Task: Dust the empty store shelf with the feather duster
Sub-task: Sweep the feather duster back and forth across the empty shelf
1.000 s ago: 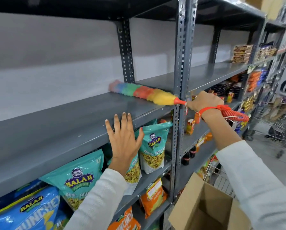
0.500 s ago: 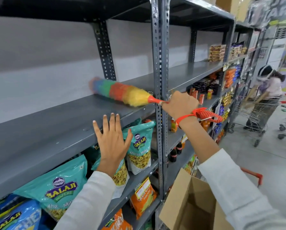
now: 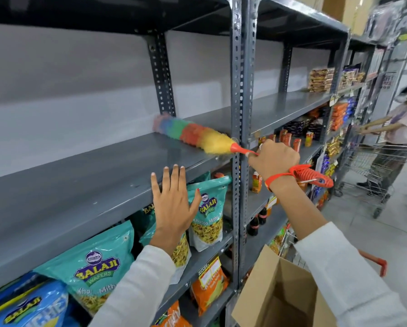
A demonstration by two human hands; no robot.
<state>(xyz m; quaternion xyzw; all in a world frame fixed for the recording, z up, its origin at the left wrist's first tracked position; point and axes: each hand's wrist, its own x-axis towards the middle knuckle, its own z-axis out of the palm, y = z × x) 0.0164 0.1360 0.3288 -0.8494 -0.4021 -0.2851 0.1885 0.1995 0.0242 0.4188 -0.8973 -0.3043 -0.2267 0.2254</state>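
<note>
My right hand is clenched around the duster handle, with an orange coiled cord looped round the wrist, presumably so the tool cannot drop if the grip slips. The duster head lies flat along the shelf, tip toward the rear wall, so most of the fibres touch the grey surface. The handle crosses in front of the upright post; the hand is therefore kept outside the bay, just right of the post.

My left hand is open and holds nothing. Its fingers are spread, fingertips at the shelf's front edge, probably for balance while I reach. Whether the palm presses the edge cannot be told.

Below the shelf, snack bags stand close to the front lip. A cardboard box sits open at lower right.

Limits of view:
- The duster tip is blurred; its contact with the wall cannot be confirmed.
- The handle is hidden inside my fist.
- The shelf's left end is cut off by the frame.
- No dust is discernible on the surface.
- Both elbows fall outside the frame.
</note>
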